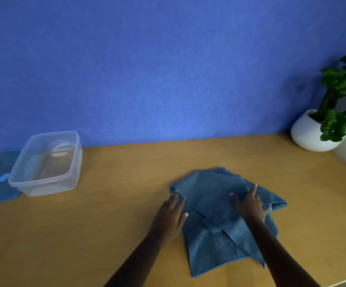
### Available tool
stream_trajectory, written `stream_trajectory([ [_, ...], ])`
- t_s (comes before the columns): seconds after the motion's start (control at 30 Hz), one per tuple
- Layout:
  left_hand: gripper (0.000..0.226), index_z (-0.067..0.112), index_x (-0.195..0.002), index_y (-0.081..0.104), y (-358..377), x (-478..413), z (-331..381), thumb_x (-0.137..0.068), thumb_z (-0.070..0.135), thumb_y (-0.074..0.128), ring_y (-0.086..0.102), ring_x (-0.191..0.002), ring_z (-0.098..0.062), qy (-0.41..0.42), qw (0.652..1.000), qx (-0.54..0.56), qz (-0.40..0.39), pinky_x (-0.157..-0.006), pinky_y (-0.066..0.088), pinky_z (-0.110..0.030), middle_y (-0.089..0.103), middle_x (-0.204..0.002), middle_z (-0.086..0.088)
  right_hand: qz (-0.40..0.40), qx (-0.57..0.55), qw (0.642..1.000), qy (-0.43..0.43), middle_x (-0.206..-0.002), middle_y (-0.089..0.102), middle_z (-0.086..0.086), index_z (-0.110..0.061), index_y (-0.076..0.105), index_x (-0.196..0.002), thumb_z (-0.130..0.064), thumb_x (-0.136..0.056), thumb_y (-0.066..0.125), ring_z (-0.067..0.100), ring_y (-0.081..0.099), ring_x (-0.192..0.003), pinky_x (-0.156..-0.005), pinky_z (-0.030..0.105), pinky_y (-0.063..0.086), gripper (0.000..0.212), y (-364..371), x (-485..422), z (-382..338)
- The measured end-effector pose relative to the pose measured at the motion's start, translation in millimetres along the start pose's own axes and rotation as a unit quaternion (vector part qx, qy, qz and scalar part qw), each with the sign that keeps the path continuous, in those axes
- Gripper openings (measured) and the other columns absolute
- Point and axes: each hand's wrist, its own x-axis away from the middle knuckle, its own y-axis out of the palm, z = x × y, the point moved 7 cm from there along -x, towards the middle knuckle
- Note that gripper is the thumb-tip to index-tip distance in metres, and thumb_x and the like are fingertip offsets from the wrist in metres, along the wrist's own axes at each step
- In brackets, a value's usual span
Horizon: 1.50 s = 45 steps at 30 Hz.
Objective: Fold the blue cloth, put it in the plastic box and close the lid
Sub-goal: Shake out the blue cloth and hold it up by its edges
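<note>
Blue cloth [213, 204] under right hand [251, 206]

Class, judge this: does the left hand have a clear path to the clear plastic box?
Probably yes. The left hand rests at the blue cloth's edge, and only bare wooden table lies between it and the clear plastic box.

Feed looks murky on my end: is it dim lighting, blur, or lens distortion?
Head view: dim, blue-tinted light. The table edge bows, wide-angle distortion. Blue cloth and both hands readable, slightly soft. Mild glare on the plastic box. The plant at the frame edge is smeared.
</note>
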Motion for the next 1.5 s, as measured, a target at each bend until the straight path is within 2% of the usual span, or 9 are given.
stream_trajectory([
  [0.1, 0.055, 0.013, -0.148, 0.018, 3, -1, -15, -0.099, 0.038, 0.026, 0.014, -0.147, -0.021, -0.039, 0.998, 0.004, -0.043, -0.119, 0.019, -0.03, 0.006, -0.16, -0.012, 0.007, 0.048, 0.999, -0.014, -0.141, 0.048, 0.013, -0.007, 0.026, -0.143, -0.046, -0.088, 0.053, 0.028, 0.043, -0.133, -0.113, 0.061, 0.014, 0.072, -1, -2, -2],
  [0.23, 0.053, 0.013, -0.147, 0.02, -4, -2, -23, -0.099, 0.036, 0.029, 0.014, -0.147, -0.02, -0.07, 0.997, 0.03, -0.03, -0.118, 0.021, -0.03, 0.007, -0.16, -0.011, 0.019, 0.063, 0.995, -0.072, -0.111, 0.068, 0.01, -0.011, 0.063, -0.105, -0.021, -0.093, 0.045, 0.029, 0.059, -0.109, -0.106, 0.048, 0.034, 0.025, -11, -4, -17],
  [0.37, 0.053, 0.012, -0.147, 0.021, -14, -2, -29, -0.099, 0.033, 0.033, 0.017, -0.146, -0.019, -0.099, 0.992, 0.075, -0.005, -0.117, 0.023, -0.028, 0.011, -0.159, -0.011, 0.006, -0.054, 0.991, -0.124, -0.092, 0.07, 0.016, -0.002, 0.067, -0.09, -0.01, -0.089, 0.049, 0.033, 0.063, -0.091, -0.071, 0.033, 0.044, 0.02, -25, 5, -44],
  [0.67, 0.061, 0.009, -0.146, 0.022, -45, -5, -31, -0.096, 0.034, 0.045, 0.029, -0.141, -0.019, -0.186, 0.913, 0.358, 0.054, -0.12, 0.022, -0.035, 0.031, -0.153, -0.01, -0.056, -0.285, 0.914, -0.282, -0.058, 0.048, -0.007, -0.008, 0.062, -0.077, -0.004, -0.087, 0.06, 0.005, 0.042, -0.057, -0.053, 0.007, 0.035, 0.011, -53, 50, -140],
  [0.87, 0.034, 0.037, -0.125, 0.04, -86, -1, -24, -0.092, 0.035, 0.05, 0.044, -0.13, -0.012, -0.14, 0.868, 0.459, 0.125, -0.113, 0.034, -0.033, 0.049, -0.131, 0.017, -0.169, -0.47, 0.823, -0.27, -0.069, 0.051, 0.004, -0.011, 0.058, -0.076, 0.001, -0.09, 0.053, 0.011, 0.044, -0.065, -0.062, 0.02, 0.038, 0.018, -62, 87, -193],
  [0.97, 0.059, 0.021, -0.136, 0.04, -110, 4, -22, -0.083, 0.04, 0.058, 0.048, -0.128, -0.009, -0.083, 0.881, 0.441, 0.148, -0.111, 0.038, -0.032, 0.052, -0.137, 0.004, -0.191, -0.504, 0.796, -0.275, -0.077, 0.058, 0.008, -0.011, 0.06, -0.081, 0.0, -0.09, 0.052, 0.017, 0.051, -0.077, -0.072, 0.026, 0.043, 0.017, -74, 105, -217],
  [1.07, 0.038, 0.011, -0.12, 0.054, -137, 8, -32, -0.086, 0.025, 0.063, 0.061, -0.11, -0.019, -0.093, 0.865, 0.446, 0.211, -0.099, 0.049, -0.045, 0.064, -0.117, -0.008, -0.197, -0.52, 0.78, -0.287, -0.076, 0.059, 0.004, -0.014, 0.061, -0.078, -0.002, -0.091, 0.052, 0.015, 0.053, -0.076, -0.071, 0.024, 0.045, 0.019, -88, 120, -238],
  [1.27, 0.006, 0.013, -0.093, 0.064, -193, 10, -53, -0.089, 0.012, 0.06, 0.061, -0.087, -0.017, -0.12, 0.836, 0.448, 0.291, -0.085, 0.051, -0.043, 0.067, -0.093, -0.005, -0.134, -0.508, 0.79, -0.317, -0.095, 0.061, 0.005, -0.012, 0.062, -0.099, -0.007, -0.094, 0.049, 0.019, 0.055, -0.093, -0.077, 0.031, 0.042, 0.014, -112, 126, -253],
  [1.5, 0.016, 0.018, -0.076, 0.061, -247, 10, -60, -0.091, 0.018, 0.056, 0.063, -0.083, -0.019, -0.132, 0.781, 0.533, 0.298, -0.078, 0.05, -0.033, 0.066, -0.08, -0.003, -0.08, -0.405, 0.861, -0.297, -0.101, 0.06, -0.006, -0.01, 0.061, -0.116, -0.02, -0.095, 0.05, 0.011, 0.055, -0.095, -0.077, 0.02, 0.044, 0.026, -96, 111, -234],
])
